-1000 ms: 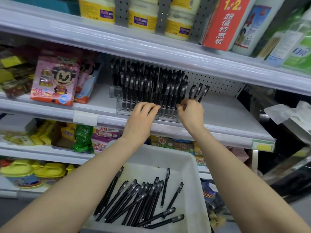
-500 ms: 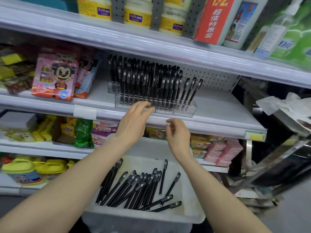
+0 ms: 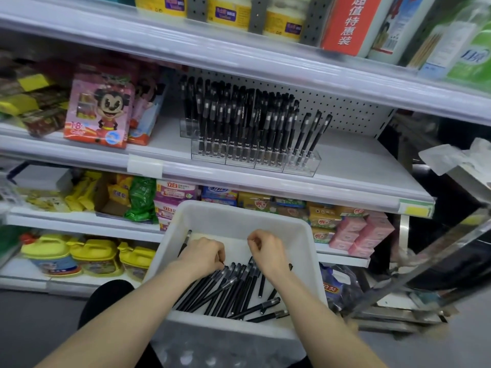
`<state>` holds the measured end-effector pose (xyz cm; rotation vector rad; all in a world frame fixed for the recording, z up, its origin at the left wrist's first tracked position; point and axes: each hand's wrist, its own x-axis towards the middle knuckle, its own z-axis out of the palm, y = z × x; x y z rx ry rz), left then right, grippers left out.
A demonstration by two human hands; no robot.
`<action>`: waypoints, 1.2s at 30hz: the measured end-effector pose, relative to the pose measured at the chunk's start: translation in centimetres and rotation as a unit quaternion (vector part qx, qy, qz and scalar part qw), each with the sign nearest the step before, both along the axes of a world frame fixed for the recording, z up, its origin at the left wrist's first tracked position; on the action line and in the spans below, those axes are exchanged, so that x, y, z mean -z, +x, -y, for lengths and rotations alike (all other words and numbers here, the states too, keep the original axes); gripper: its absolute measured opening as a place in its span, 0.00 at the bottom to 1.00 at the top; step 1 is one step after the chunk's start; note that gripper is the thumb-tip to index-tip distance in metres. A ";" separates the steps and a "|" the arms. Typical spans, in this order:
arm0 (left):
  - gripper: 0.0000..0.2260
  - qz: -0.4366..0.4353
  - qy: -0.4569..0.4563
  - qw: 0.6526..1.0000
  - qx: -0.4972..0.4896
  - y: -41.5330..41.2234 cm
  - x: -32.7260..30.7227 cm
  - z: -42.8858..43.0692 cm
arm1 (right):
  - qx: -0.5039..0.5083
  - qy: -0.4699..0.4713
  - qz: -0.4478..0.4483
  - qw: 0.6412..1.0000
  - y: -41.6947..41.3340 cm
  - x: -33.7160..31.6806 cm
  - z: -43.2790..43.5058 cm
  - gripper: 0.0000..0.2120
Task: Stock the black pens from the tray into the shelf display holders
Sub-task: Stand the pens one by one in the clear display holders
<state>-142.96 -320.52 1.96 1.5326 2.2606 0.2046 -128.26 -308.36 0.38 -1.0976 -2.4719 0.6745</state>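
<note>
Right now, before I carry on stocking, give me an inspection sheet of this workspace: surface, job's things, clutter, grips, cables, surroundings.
Surface: white middle shelf, bare to the right of the holders.
Job's things: loose black pens lying in the white tray; clear display holders packed with standing pens, the rightmost front compartment holding only three.
Clutter: pink toy boxes left of the holders; crumpled plastic at far right.
Grips: left hand and right hand both curled down among the tray's pens; whether either pinches one is hidden.
Cables: nothing seen.
Surroundings: jars on the shelf above; small packs and yellow bottles on the shelves below.
</note>
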 end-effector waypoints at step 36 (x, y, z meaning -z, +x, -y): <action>0.08 0.083 0.452 0.886 -0.068 -0.4 -11.9 -7.0 | -0.050 -0.100 -0.176 0.978 0.1 -8.6 -2.7 0.03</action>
